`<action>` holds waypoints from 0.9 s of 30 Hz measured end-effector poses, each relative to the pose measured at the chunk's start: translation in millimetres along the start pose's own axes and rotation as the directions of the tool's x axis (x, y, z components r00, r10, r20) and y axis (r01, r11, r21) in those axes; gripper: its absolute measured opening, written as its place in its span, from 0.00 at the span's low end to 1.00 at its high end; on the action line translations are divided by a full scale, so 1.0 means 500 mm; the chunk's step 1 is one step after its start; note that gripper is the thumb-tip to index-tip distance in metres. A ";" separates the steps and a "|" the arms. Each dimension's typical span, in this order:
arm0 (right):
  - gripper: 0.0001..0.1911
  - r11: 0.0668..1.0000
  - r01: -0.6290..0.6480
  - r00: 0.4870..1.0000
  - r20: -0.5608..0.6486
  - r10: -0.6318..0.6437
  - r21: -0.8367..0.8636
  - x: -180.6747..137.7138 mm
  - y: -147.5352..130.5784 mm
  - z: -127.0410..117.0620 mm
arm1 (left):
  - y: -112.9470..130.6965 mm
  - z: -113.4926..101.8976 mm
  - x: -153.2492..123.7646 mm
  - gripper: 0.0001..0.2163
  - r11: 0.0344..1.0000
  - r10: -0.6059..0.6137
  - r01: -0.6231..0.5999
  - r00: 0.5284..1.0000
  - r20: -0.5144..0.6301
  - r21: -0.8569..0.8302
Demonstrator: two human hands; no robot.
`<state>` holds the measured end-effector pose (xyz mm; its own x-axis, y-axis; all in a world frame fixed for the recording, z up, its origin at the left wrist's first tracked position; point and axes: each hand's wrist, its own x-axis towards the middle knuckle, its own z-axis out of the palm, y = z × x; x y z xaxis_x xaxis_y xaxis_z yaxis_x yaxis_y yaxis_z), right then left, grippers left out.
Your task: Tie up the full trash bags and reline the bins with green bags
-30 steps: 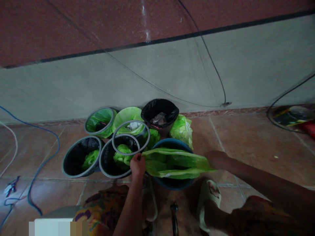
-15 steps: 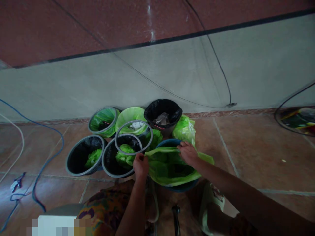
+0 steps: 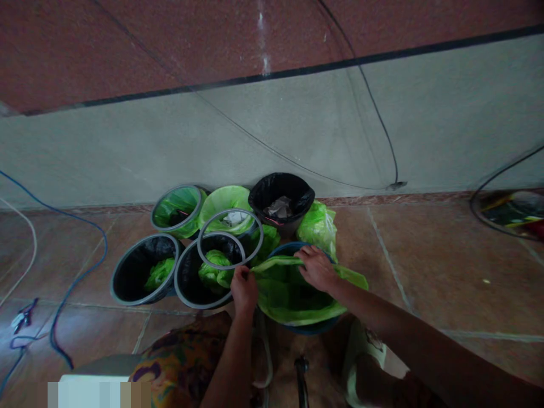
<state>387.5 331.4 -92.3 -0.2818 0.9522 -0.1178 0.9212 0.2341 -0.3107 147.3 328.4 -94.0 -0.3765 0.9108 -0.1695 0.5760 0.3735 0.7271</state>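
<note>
A green plastic bag point(image 3: 293, 297) is spread over the mouth of a blue bin point(image 3: 317, 327) on the tiled floor. My left hand point(image 3: 243, 288) is closed on the bag's left edge, next to a grey-rimmed bin. My right hand point(image 3: 315, 267) grips the bag's far edge at the back of the blue bin, fingers curled over the plastic. The bag hangs open between the two hands.
Several small bins point(image 3: 144, 276) lined with green or black bags cluster by the wall, with two loose grey rings point(image 3: 232, 236) lying on top. A black-lined bin point(image 3: 280, 199) holds rubbish. Blue and white cables point(image 3: 76, 266) trail on the left. My sandalled foot point(image 3: 365, 351) is near the blue bin.
My right hand came in from the bag's right end to its far edge and then slid a little left. The bag has opened wider over the blue bin. The left hand stayed put.
</note>
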 end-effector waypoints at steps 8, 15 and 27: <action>0.08 0.997 -0.079 0.996 0.049 0.080 -0.026 0.037 -0.049 0.025 | 0.003 -0.006 -0.001 0.07 0.998 0.047 -0.048 0.998 -0.033 -0.040; 0.12 0.970 -0.239 0.969 -0.047 0.241 0.049 0.022 0.034 -0.008 | 0.005 -0.016 -0.009 0.11 0.947 -0.081 0.074 0.997 0.008 0.313; 0.11 0.904 -0.129 0.986 -0.047 0.161 0.407 0.021 0.023 -0.045 | 0.162 0.052 -0.046 0.19 0.693 0.516 -0.676 0.708 0.481 0.252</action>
<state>401.0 348.4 -75.6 -0.1167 0.9856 -0.1224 0.7601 0.0093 -0.6497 221.4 342.0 -48.5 0.3797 0.9228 -0.0648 0.8361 -0.3124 0.4509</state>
